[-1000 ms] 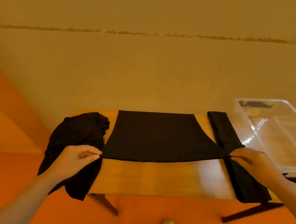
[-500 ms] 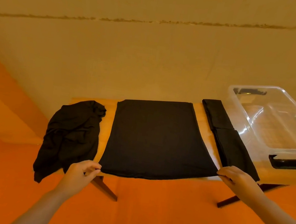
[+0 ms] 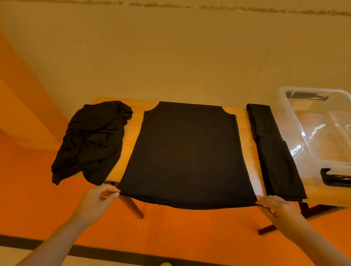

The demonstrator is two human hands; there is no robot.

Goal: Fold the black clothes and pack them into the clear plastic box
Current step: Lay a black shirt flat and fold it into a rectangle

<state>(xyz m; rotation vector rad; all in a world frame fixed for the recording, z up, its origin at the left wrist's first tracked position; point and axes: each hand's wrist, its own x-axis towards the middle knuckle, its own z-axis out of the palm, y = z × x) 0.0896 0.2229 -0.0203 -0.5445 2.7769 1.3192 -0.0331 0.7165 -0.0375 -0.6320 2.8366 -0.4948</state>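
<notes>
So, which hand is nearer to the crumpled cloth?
The left hand. It is just below the crumpled cloth, pinching the spread shirt at its near left corner. The right hand pinches the far right corner.

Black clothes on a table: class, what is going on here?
A person is laying a black top flat on the wooden table, left hand and right hand each pinching a bottom corner. A crumpled garment waits on the left; a folded one lies beside the clear plastic box, which holds no clothes yet.
</notes>
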